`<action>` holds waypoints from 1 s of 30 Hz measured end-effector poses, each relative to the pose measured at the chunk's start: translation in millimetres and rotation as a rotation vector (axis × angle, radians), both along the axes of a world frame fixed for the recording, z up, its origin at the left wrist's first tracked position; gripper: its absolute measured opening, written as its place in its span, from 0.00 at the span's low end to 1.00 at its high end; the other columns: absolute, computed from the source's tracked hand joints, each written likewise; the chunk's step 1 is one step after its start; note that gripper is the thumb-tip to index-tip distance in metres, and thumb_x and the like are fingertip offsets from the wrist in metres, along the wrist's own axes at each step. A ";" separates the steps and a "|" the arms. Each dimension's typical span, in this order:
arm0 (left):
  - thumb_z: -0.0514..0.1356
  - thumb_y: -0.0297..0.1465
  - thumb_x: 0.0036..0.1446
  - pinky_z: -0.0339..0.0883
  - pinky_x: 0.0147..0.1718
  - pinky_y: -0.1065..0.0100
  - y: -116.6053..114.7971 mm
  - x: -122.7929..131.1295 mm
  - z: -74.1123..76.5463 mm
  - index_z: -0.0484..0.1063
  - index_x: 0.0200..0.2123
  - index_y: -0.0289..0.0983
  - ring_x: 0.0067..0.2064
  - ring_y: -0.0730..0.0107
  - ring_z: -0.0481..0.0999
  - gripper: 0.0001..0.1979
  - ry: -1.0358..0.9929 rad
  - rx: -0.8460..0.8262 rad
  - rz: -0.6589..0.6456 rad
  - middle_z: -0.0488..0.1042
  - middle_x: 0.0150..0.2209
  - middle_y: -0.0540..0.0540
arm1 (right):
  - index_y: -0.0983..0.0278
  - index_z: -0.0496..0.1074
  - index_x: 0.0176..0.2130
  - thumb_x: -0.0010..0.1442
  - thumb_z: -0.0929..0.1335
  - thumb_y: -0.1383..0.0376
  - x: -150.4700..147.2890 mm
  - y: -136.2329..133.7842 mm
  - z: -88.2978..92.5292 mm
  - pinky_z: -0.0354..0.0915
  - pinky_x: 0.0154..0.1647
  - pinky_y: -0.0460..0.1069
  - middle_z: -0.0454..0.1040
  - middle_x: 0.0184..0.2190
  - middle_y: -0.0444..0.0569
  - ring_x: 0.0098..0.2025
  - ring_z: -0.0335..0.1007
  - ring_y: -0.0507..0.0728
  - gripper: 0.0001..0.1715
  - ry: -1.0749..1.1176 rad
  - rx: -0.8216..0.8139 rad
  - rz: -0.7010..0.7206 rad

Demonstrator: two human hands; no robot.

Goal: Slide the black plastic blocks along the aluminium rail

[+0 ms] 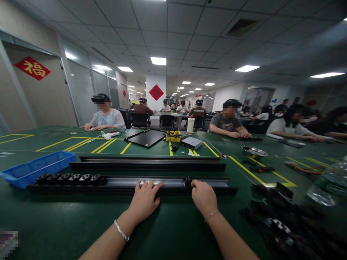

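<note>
A long black rail (168, 191) with a silvery channel lies across the green table in front of me. Several small black parts with metal tops (74, 178) sit in a row at its left end. My left hand (145, 200) rests on the rail near its middle, palm down, fingers spread. Towards the rail's right end, my right hand (204, 196) has its fingers closed on a small black part (188, 180) that sits in the channel. The fingertips partly cover that part, so its exact kind does not show.
A second black rail (151, 164) lies just beyond. At the left is a blue tray (40, 166); at the right, a pile of black parts (279, 216), a plastic bottle (326, 184) and a metal bowl (254, 152). People sit across the table.
</note>
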State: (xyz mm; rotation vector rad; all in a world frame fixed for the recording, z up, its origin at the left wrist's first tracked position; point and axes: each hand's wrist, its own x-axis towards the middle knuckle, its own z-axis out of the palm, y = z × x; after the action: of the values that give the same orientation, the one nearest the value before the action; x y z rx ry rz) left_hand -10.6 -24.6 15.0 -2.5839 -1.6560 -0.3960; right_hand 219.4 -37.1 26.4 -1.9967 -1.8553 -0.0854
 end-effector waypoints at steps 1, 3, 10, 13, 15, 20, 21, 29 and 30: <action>0.52 0.35 0.54 0.41 0.58 0.47 0.0 0.0 -0.3 0.60 0.56 0.49 0.52 0.58 0.66 0.24 -0.001 0.002 0.001 0.70 0.48 0.46 | 0.62 0.73 0.33 0.57 0.58 0.72 0.2 0.0 -0.2 0.56 0.41 0.47 0.75 0.32 0.47 0.38 0.68 0.53 0.16 0.006 0.005 -0.002; 0.53 0.35 0.54 0.41 0.58 0.47 0.0 -0.2 -1.0 0.60 0.56 0.49 0.52 0.58 0.66 0.25 -0.003 0.009 0.001 0.70 0.48 0.46 | 0.62 0.72 0.33 0.57 0.58 0.72 0.2 0.2 -0.8 0.56 0.40 0.47 0.75 0.32 0.47 0.37 0.68 0.53 0.16 0.014 0.012 -0.003; 0.52 0.36 0.54 0.41 0.58 0.47 0.2 -1.0 -0.4 0.60 0.56 0.50 0.52 0.58 0.66 0.24 -0.004 -0.004 -0.003 0.70 0.47 0.46 | 0.62 0.69 0.31 0.56 0.58 0.73 1.8 0.4 -0.9 0.55 0.37 0.47 0.73 0.28 0.46 0.33 0.66 0.53 0.14 -0.008 -0.025 -0.017; 0.52 0.36 0.54 0.41 0.58 0.47 0.6 -1.2 -0.5 0.60 0.56 0.50 0.52 0.58 0.66 0.24 -0.006 -0.004 -0.004 0.70 0.47 0.46 | 0.62 0.69 0.30 0.56 0.58 0.73 3.5 0.5 -1.1 0.55 0.37 0.47 0.73 0.28 0.45 0.33 0.66 0.52 0.14 -0.006 -0.023 -0.015; 0.52 0.36 0.54 0.41 0.58 0.46 0.9 -1.3 -1.1 0.60 0.56 0.50 0.52 0.58 0.66 0.24 -0.008 0.000 -0.007 0.70 0.47 0.46 | 0.62 0.69 0.29 0.56 0.58 0.74 4.2 0.7 -1.5 0.54 0.37 0.47 0.73 0.28 0.45 0.33 0.66 0.52 0.14 -0.009 -0.011 -0.016; 0.53 0.35 0.54 0.40 0.58 0.47 0.8 -0.7 -2.1 0.60 0.56 0.50 0.52 0.58 0.66 0.25 0.009 0.007 0.003 0.70 0.47 0.46 | 0.62 0.70 0.30 0.56 0.59 0.73 5.8 2.0 -2.6 0.53 0.37 0.47 0.73 0.29 0.46 0.34 0.66 0.53 0.13 -0.064 -0.005 -0.023; 0.53 0.35 0.54 0.40 0.58 0.47 0.7 -0.6 -1.9 0.60 0.56 0.50 0.52 0.58 0.66 0.25 0.013 0.007 0.006 0.70 0.47 0.46 | 0.62 0.70 0.31 0.55 0.59 0.72 6.3 2.3 -2.7 0.53 0.37 0.47 0.73 0.29 0.46 0.35 0.66 0.53 0.13 -0.072 -0.007 -0.027; 0.53 0.35 0.54 0.40 0.58 0.46 1.7 -1.5 -2.2 0.59 0.57 0.50 0.51 0.58 0.66 0.25 -0.010 -0.004 -0.003 0.70 0.47 0.46 | 0.62 0.68 0.28 0.56 0.58 0.73 10.4 1.4 -0.2 0.53 0.33 0.47 0.73 0.28 0.45 0.32 0.65 0.52 0.13 -0.064 -0.003 -0.069; 0.53 0.35 0.54 0.40 0.58 0.46 1.8 -1.6 -2.4 0.59 0.57 0.50 0.51 0.59 0.66 0.25 -0.012 0.001 -0.004 0.70 0.47 0.47 | 0.62 0.68 0.28 0.56 0.58 0.73 10.3 0.9 0.2 0.53 0.33 0.47 0.73 0.27 0.45 0.32 0.65 0.52 0.13 -0.061 0.001 -0.071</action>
State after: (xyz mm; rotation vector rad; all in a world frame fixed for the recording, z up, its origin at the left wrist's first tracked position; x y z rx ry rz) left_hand -12.2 -22.9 12.6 -2.5897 -1.6534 -0.4130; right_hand 229.7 -36.2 26.6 -2.0810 -1.8212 -0.1689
